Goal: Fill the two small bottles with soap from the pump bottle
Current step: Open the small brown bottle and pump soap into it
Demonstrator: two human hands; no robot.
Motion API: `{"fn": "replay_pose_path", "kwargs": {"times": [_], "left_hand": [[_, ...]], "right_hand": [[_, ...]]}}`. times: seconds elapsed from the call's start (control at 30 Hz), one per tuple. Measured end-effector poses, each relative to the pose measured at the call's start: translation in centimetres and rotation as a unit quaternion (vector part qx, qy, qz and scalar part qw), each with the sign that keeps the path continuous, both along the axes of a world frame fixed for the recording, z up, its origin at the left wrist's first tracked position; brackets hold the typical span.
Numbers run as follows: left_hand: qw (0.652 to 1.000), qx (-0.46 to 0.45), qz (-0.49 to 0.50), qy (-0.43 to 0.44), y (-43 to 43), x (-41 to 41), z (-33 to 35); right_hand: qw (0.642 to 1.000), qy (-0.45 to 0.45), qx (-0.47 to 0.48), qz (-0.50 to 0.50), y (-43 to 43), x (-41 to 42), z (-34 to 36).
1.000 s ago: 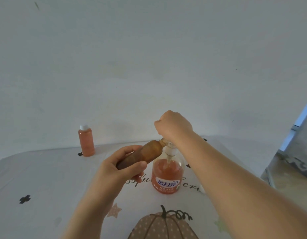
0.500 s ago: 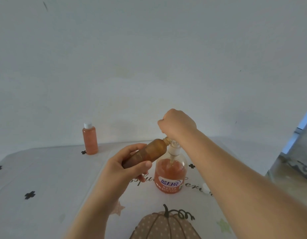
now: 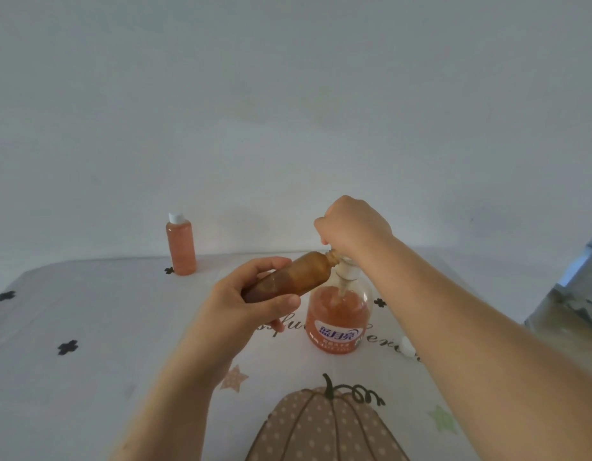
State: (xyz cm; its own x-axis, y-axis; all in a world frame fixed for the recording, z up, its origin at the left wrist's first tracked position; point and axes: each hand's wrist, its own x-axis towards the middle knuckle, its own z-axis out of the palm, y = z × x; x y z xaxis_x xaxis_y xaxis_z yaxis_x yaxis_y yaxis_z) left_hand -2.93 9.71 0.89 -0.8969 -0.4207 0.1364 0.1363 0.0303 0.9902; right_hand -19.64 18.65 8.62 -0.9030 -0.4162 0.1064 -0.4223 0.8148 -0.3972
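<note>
Two hands (image 3: 251,309) (image 3: 353,224), two small bottles (image 3: 289,277) (image 3: 181,249), one pump bottle (image 3: 338,316)

Capped bottle (image 3: 181,247) stands back left of pump bottle (image 3: 338,322), cap (image 3: 407,347) lies to its right

Dim, even, soft light, grey-blue cast. Faint soft shadows on wall (image 3: 454,207). Far edge of surface (image 3: 88,327) bends from wide-angle lens. Whole picture slightly soft.
</note>
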Motion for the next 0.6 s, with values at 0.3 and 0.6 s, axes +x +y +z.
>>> {"fn": "replay_pose_path", "kwargs": {"times": [0.3, 0.6], "left_hand": [[0.999, 0.026, 0.015, 0.038, 0.4, 0.1, 0.4], [0.998, 0.027, 0.031, 0.047, 0.6, 0.1, 0.6]], "right_hand": [[1.0, 0.014, 0.001, 0.003, 0.2, 0.4, 1.5], [0.999, 0.036, 0.015, -0.002, 0.1, 0.6, 1.4]]}}
